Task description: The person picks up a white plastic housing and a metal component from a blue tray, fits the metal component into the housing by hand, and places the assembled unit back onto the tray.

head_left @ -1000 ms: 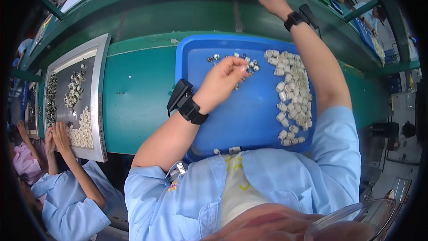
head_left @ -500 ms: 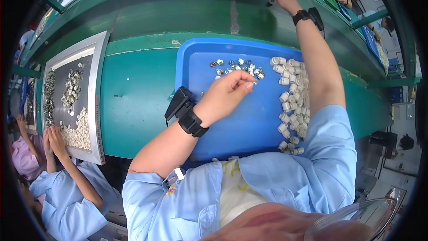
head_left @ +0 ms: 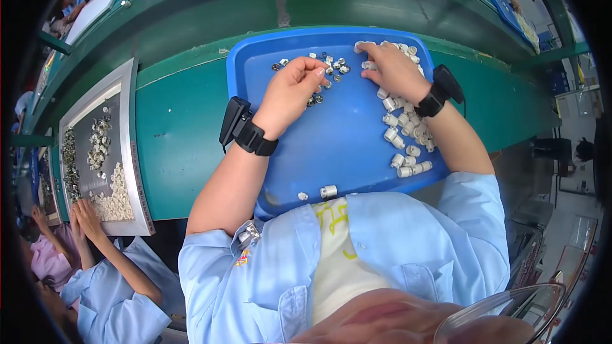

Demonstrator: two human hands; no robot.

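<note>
Far L, a co-worker's hands [head_left: 87,220] meet at the lower edge of a metal-framed tray [head_left: 127,121]; it bears, L to R, a strip of dark pcs [head_left: 70,159], a mixed heap of pale & dark pcs [head_left: 99,143] and, lower R, a heap of small white pcs [head_left: 115,199]; next, bare green bench [head_left: 169,146]; then the blue tray [head_left: 312,146], on the bench in front of the wearer.

L hand [head_left: 294,89], w/ black wrist unit [head_left: 245,129], is over the upper L part of the blue tray; thumb & forefinger tips are drawn together in a pinch; whether a pc is btwn them, can't tell; small metal-and-white pcs [head_left: 338,69] lie loosely grouped by & beyond the fingertips; near the tray's lower edge, a small white pc [head_left: 303,196] and, just R of it, a lone white cyl. [head_left: 328,192].

R hand [head_left: 398,73], palm down, is at the upper end of the white cyls. [head_left: 408,121]; fingers curved, thumb apart from forefinger, w/ one white cyl. in the gap; whether it's gripped, can't tell; the rest run down the tray's R side, some upright, some on their sides; black wrist unit on R wrist also.
</note>
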